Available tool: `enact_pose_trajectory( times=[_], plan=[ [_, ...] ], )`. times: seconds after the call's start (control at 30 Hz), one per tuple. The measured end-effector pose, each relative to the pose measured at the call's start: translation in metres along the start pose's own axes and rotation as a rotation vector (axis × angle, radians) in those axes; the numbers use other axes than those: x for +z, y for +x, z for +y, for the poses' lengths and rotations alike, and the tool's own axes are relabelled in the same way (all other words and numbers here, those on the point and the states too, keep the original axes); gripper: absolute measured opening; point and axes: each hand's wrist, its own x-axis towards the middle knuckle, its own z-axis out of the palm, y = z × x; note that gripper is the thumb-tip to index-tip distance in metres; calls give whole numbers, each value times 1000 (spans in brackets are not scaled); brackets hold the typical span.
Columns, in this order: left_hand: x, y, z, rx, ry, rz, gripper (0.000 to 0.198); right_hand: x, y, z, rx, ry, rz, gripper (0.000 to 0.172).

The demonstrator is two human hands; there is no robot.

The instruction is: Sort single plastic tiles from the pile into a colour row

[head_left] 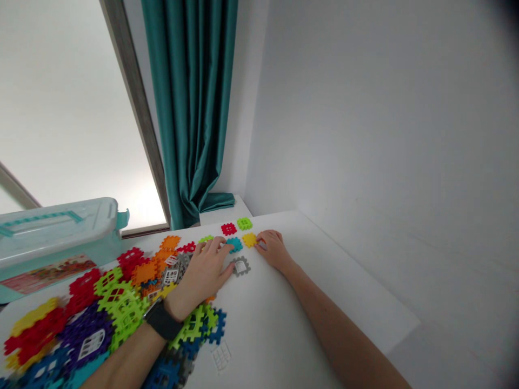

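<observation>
My left hand (205,273), with a black watch on the wrist, lies flat with fingers stretched out over the edge of a pile of colourful interlocking plastic tiles (109,308); its fingertips reach the teal tile (234,244) and sit beside a grey window tile (240,266). My right hand (272,248) rests on the white table with fingers curled, its fingertips at the yellow tile (250,239). A red tile (228,228) and a lime green tile (244,223) lie just beyond, set out in a grid with the teal and yellow ones.
A translucent teal storage box with a lid (57,237) stands at the far left. A teal curtain (190,108) hangs behind the table by the window frame. A white wall runs along the right. A loose white window insert (221,356) lies near the pile.
</observation>
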Motion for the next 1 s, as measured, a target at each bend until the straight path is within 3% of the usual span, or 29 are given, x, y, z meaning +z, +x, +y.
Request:
enact_pose_trajectory(
  times=[0.57, 0.83, 1.0],
  plan=[
    [1, 0, -2, 12, -11, 14, 31, -10, -6, -12, -33, 8, 54, 12],
    [-4, -3, -6, 24, -8, 28, 27, -21, -17, -52, -254, 6, 80, 18],
    [-18, -12, -18, -3, 17, 10, 27, -25, -19, -83, -363, 23, 82, 20]
  ],
)
